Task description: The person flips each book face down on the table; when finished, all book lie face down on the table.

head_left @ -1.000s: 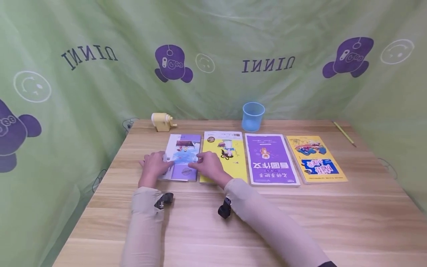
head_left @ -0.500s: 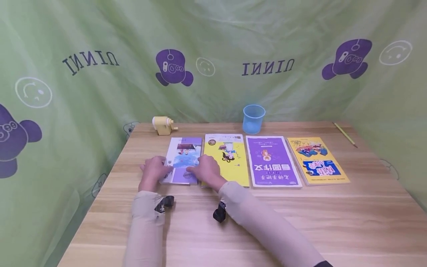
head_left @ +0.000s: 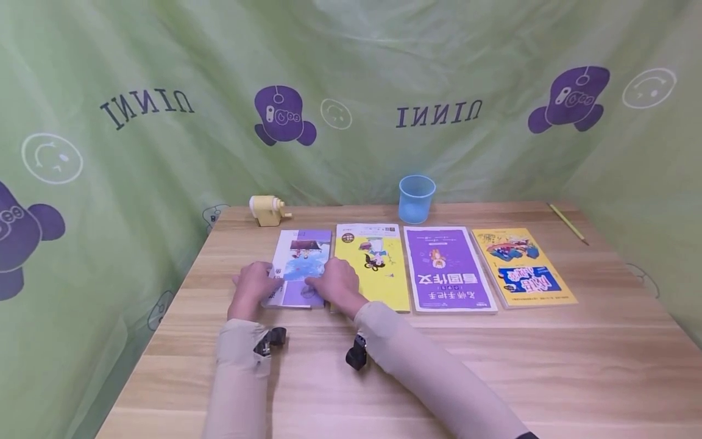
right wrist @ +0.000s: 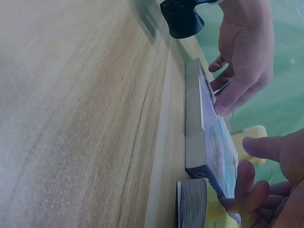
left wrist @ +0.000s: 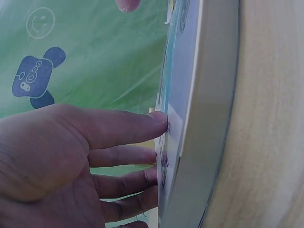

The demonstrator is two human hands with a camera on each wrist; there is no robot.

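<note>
As we look down from the head view, the purple-and-blue book [head_left: 298, 268] lies leftmost in the row, long axis running away from us, left hand [head_left: 253, 288] at its left edge, right hand [head_left: 336, 281] on its right.
Left wrist: straight fingers [left wrist: 142, 124] touch the cover.
Right wrist: curled fingers [right wrist: 247, 185] press the right edge; grip unclear.

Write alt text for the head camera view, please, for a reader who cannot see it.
Both hands, left hand and right hand, rest on a light blue and purple illustrated book, the leftmost of four books lying in a row on a wooden table. Behind stand a translucent blue plastic cup and a yellow pencil sharpener, before a green printed curtain.
</note>
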